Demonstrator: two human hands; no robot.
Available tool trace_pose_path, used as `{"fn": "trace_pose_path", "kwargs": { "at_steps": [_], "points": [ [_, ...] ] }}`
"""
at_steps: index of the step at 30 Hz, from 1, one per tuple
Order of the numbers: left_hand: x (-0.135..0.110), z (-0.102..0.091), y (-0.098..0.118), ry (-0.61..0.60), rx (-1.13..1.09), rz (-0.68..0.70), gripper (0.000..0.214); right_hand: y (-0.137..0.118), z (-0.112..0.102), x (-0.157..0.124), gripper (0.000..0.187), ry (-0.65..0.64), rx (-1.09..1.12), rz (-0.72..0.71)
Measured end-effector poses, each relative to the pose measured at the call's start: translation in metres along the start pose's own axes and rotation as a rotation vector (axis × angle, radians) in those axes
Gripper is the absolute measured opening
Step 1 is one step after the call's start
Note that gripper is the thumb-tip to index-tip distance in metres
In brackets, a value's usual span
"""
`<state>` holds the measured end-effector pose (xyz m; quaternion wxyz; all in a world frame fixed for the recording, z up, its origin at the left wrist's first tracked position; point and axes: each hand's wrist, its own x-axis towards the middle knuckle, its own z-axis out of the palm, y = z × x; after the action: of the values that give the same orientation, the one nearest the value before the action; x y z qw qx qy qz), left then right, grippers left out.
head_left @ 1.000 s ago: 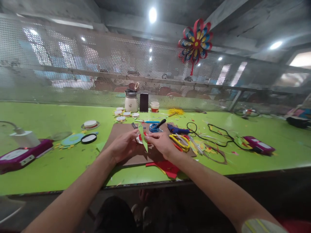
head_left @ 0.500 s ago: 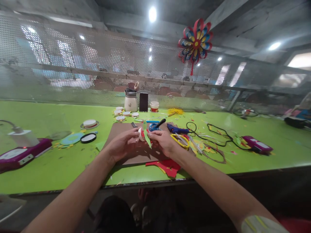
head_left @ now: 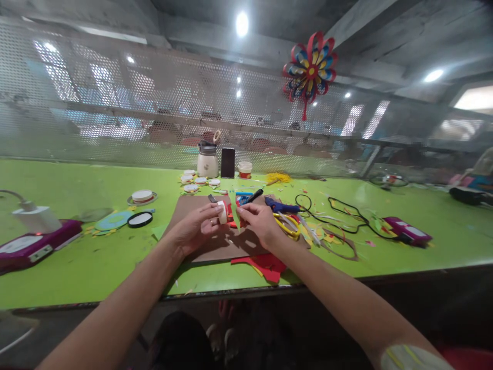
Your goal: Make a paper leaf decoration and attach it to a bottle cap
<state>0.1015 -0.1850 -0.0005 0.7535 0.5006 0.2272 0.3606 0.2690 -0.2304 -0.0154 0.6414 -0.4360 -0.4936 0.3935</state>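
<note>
My left hand (head_left: 194, 226) is closed on a small white round piece with a red edge (head_left: 222, 212), tilted upright between thumb and fingers. Close on its right, my right hand (head_left: 264, 225) pinches a narrow light-green paper strip (head_left: 235, 220), which hangs nearly vertical. Whether strip and round piece touch, I cannot tell. Both hands are above a brown board (head_left: 215, 250). Just behind my right fingers is a blue roll, partly hidden, with a black marker (head_left: 254, 195) slanting over it. Yellow-handled scissors (head_left: 289, 228) lie beside my right wrist.
A blue glue gun (head_left: 284, 206) with black cable lies right of the board. Red paper (head_left: 269, 267) is at the front edge. Several white discs (head_left: 200, 181), a jug (head_left: 207, 162) and a phone (head_left: 228, 163) stand behind. Purple power strips (head_left: 408, 230) sit at the sides.
The green strip has swung a little more upright. The white round piece has turned, so more of its side and red edge shows. Both hands stay nearly in place.
</note>
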Motion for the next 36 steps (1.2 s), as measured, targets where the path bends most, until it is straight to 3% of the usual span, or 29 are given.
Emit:
{"fn": "trace_pose_path", "kwargs": {
  "at_steps": [5,15,21,36],
  "points": [
    [0.002,0.002,-0.002,0.062,-0.038,0.028,0.020,-0.002,0.003,-0.003,0.017,0.013,-0.123,-0.080],
    [0.004,-0.001,-0.007,0.035,0.024,0.007,0.016,-0.001,0.005,-0.005,0.019,-0.042,-0.226,-0.099],
    [0.004,-0.001,-0.008,0.080,0.067,-0.019,0.013,0.000,0.005,-0.005,0.021,-0.040,-0.228,-0.072],
    [-0.002,0.010,-0.002,0.042,0.003,-0.016,0.014,0.004,0.000,-0.001,0.025,-0.059,-0.159,-0.009]
  ]
}}
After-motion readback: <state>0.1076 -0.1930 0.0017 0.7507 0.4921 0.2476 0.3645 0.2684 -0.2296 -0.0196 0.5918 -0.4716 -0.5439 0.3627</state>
